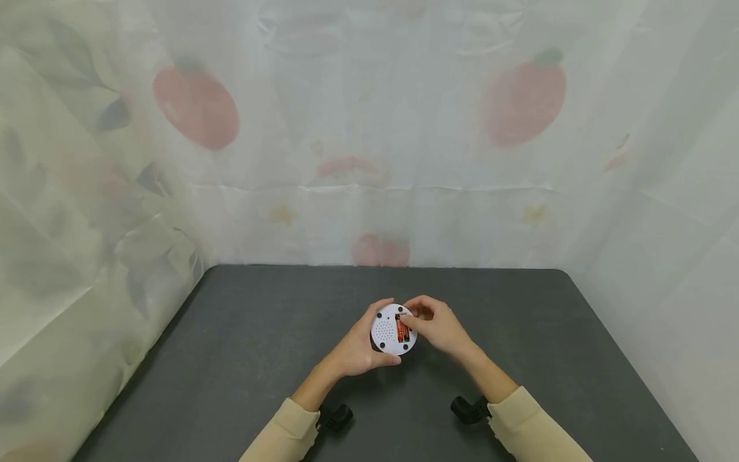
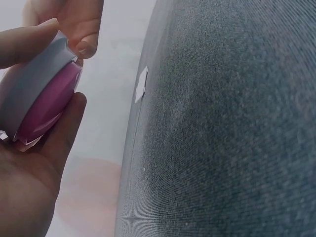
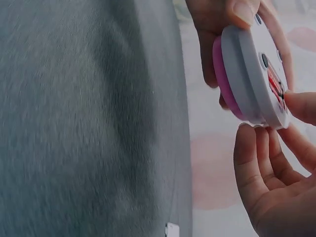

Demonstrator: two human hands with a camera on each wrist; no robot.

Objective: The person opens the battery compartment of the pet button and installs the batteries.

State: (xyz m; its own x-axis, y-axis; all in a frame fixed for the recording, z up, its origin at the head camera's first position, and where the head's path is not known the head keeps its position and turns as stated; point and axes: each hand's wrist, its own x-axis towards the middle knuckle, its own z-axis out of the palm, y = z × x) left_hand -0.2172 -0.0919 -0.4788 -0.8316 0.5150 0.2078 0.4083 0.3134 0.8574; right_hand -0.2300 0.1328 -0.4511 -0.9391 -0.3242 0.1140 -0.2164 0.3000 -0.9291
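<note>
A round battery-powered device [image 1: 383,332] is held up above the table with its white back towards the head camera. This back has a patch of small holes, dark round feet and an uncovered compartment with red-and-black batteries [image 1: 402,331]. Its other side is pink [image 2: 52,101]. My left hand [image 1: 360,346] grips the rim from the left, thumb along the lower edge and fingers around the far side. My right hand [image 1: 441,327] is at the right edge; its thumb [image 3: 302,106] presses on the batteries, and its loosely bent fingers [image 3: 247,148] reach the rim.
The dark grey table [image 1: 260,321] lies beneath both hands. Pale printed curtains [image 1: 439,128] enclose its back and sides. Black wrist mounts [image 1: 337,418] hang under both forearms. A small white flat object [image 2: 141,85] shows near a table edge in the wrist views.
</note>
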